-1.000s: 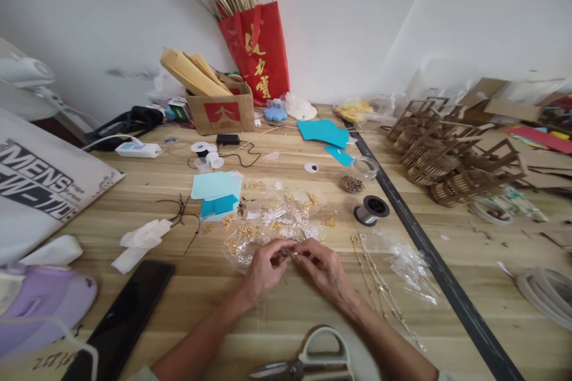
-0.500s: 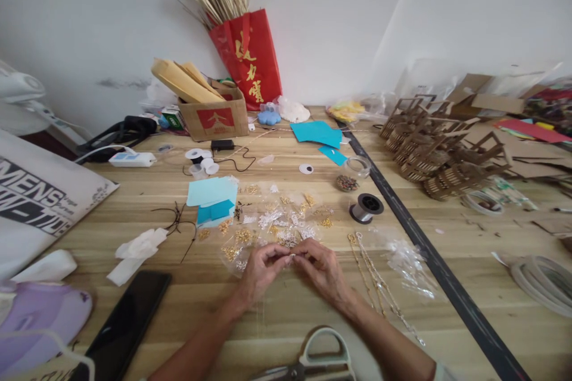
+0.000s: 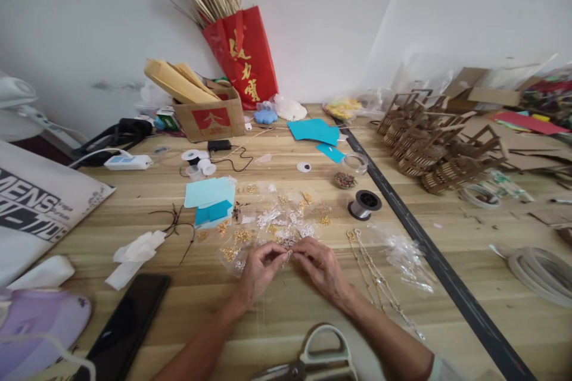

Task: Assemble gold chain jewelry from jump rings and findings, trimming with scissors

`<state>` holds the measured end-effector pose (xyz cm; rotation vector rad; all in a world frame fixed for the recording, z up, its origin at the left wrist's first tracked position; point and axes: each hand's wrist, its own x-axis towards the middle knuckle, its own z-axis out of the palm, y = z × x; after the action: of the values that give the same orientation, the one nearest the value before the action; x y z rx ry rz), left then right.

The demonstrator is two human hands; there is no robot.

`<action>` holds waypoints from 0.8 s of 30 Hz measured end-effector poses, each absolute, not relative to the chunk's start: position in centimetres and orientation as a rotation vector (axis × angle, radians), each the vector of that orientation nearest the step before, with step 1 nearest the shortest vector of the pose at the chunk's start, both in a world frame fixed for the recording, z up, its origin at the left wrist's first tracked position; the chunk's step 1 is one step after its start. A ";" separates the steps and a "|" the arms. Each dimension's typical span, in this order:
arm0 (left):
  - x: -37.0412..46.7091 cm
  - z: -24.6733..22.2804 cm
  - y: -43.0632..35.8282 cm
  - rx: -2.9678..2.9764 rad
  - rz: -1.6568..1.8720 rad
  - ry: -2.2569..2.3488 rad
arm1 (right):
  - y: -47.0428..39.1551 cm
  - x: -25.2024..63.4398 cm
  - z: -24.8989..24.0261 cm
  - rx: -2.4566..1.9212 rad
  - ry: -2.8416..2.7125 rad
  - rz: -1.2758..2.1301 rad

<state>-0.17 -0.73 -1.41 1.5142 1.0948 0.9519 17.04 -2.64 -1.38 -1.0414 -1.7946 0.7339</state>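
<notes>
My left hand [image 3: 263,274] and my right hand [image 3: 320,268] meet above the near edge of the bead piles. Both pinch at a tiny, shiny piece between their fingertips, too small to name. A faint clear line, perhaps thread, runs down the table below my left hand. Just beyond my fingers lie small gold beads [image 3: 243,234] and silvery-white beads [image 3: 306,230] in heaps on clear plastic. Gold and silver bead chains [image 3: 375,277] stretch out right of my right hand. Nearest my body is a pair of scissors [image 3: 326,357], partly cut off by the frame.
A spool of fine line [image 3: 364,207] stands to the right, near a jar of dark beads [image 3: 345,180]. Small woven baskets [image 3: 447,149] crowd the far right. On the left are a black phone [image 3: 129,321] and blue card pieces [image 3: 210,193]. A red bag [image 3: 250,59] leans on the wall.
The whole view has shifted slightly. Both hands stay together in nearly the same place, with only a small movement of the fingertips.
</notes>
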 end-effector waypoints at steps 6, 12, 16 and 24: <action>0.0 -1.7 -0.8 1.443 1.001 1.153 | -2.7 16.9 -1.1 -1.083 -1.837 0.782; 0.0 -1.7 -0.7 1.473 0.987 1.149 | -2.7 16.8 -1.3 -1.107 -1.841 0.806; -0.1 -2.0 -0.6 1.438 0.986 1.121 | -2.7 16.8 -1.6 -1.095 -1.829 0.797; -0.1 -1.7 -0.5 1.354 0.976 1.091 | -2.9 16.6 -1.7 -1.097 -1.805 0.826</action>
<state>-0.08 -0.52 -1.71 1.3543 1.0913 0.9755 16.60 -2.86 -1.71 -1.0974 -1.8047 0.8264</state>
